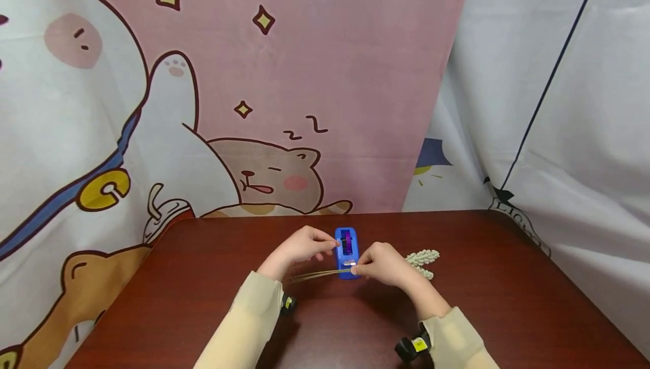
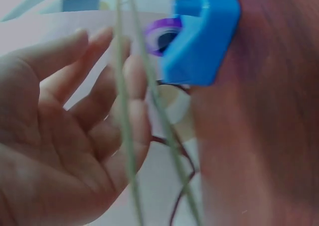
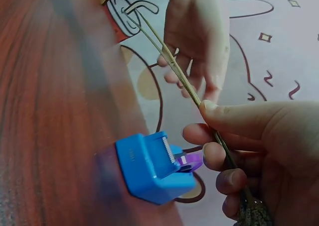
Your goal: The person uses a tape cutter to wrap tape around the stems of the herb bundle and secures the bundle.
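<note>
My right hand (image 1: 383, 264) pinches the thin stems (image 3: 174, 66) of some sprigs between thumb and fingers. Their pale, bumpy heads (image 1: 424, 257) stick out to the right behind the hand, while the bare stem ends point left. A blue tape dispenser (image 1: 347, 259) with a purple tape roll (image 3: 190, 162) stands on the table between my hands, just behind the stems. Beside its left edge is my left hand (image 1: 304, 245), its fingers loosely bent; the left wrist view shows nothing gripped in it. Whether its fingertips touch the dispenser, I cannot tell.
The dark red-brown tabletop (image 1: 213, 301) reaches back to a cloth (image 1: 355, 75) printed with cartoon animals. More white cloth (image 1: 574, 132) hangs along the right side. Black wrist cameras (image 1: 288, 303) are strapped at both sleeves.
</note>
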{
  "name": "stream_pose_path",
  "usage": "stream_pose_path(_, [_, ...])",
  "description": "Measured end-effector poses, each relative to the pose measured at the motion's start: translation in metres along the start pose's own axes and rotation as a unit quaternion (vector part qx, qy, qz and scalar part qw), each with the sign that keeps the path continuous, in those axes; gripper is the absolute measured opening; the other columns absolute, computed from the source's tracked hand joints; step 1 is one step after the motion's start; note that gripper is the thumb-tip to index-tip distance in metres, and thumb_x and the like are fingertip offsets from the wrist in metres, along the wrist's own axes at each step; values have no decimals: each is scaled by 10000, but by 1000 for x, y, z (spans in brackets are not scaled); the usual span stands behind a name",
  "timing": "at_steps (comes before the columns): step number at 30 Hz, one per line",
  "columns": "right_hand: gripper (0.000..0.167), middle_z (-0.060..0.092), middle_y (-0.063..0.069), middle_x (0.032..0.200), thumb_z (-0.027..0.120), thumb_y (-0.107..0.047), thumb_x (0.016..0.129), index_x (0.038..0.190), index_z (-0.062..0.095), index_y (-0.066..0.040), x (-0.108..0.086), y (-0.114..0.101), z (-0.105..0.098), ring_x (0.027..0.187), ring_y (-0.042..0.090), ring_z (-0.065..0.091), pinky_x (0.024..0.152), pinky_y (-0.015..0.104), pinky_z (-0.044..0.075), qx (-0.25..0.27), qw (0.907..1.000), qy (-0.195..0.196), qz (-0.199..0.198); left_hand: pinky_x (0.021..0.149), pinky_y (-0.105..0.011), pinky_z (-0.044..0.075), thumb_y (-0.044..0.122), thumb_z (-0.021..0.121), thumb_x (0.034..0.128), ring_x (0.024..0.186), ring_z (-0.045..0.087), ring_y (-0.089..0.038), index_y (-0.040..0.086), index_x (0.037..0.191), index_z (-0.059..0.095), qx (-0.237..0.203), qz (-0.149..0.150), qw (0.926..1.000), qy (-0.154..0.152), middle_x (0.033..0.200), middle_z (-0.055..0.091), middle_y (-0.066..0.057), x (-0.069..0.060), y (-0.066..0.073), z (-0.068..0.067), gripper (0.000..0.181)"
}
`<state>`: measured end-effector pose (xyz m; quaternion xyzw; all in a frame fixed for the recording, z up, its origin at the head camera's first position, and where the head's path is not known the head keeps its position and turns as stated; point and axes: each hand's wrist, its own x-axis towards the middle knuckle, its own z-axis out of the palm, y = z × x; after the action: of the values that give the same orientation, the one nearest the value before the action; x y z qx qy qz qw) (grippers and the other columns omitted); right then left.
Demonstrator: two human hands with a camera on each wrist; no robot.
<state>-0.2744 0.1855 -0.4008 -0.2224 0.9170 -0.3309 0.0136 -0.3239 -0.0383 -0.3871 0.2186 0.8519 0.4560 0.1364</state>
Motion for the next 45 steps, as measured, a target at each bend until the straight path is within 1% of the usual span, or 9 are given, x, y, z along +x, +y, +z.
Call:
stream_pose_path(5, [237,619,-46,586,749,-245,846,720,752,-44,-3,-9,-6,534,98,473,471,281,407,5,9997,117,194,622,-317,519,219,662,926,659,597,-178,69,938,773,433,316,9977,-421,766,692,-57,-18,7,-3,187])
stream_pose_path(8, [222,615,-48,597,751,-237,844,736,754,-43,-4,-11,-6,546,106,469,477,288,410,27,9994,170,296,600,-312,501,231,655,930,660,604,-203,122,898,777,748,350,9954,-480,719,671,-34,-27,10,1,167])
stream_pose_path(14, [203,639,-13,631,755,-220,842,758,758,-35,-4,-11,-6,563,113,463,491,293,412,68,9989,196,425,560,-298,467,234,629,945,602,599,-176,165,1009,771,1445,182,9890,-253,737,679,-42,-44,13,14,170])
stream_pose_path(21, [201,645,-7,651,744,-223,851,746,749,-53,-6,-7,-10,578,107,473,499,284,409,39,9996,160,234,638,-294,443,221,614,947,695,531,-77,211,1085,760,2135,555,9753,152,883,693,68,-48,13,22,201])
stream_pose_path(25, [150,637,-28,657,737,-186,855,756,746,-74,-6,-5,-12,589,104,498,509,286,429,72,9997,128,179,690,-302,456,201,614,948,754,537,-96,215,1095,759,2170,622,9740,190,994,704,52,-48,12,23,206])
stream_pose_path(30, [60,638,4,684,722,-109,862,847,699,-56,-4,-3,-12,602,114,557,527,296,462,293,9995,96,86,641,-280,433,174,611,947,693,509,-92,212,1089,759,2245,611,9722,269,921,692,75,-50,13,21,208])
stream_pose_path(36, [173,599,-50,736,728,-30,838,912,580,-81,-3,-2,-10,674,111,568,593,292,479,322,9987,178,-359,670,-279,452,185,611,947,694,507,-78,212,1072,763,2331,647,9695,380,915,688,86,-51,12,19,198])
stream_pose_path(40, [155,600,-77,757,706,-9,843,893,603,-114,-2,-1,-9,710,88,565,640,285,473,197,9977,139,-641,646,-289,429,180,616,942,680,501,-101,195,1060,766,2254,601,9715,415,882,671,82,-50,9,20,191])
stream_pose_path(45, [123,615,-81,758,688,-23,862,878,662,-142,-3,-1,-10,701,92,546,625,283,463,198,9981,34,-575,628,-292,419,187,621,938,667,492,-105,206,1044,769,2239,573,9718,468,874,666,85,-47,8,20,184])
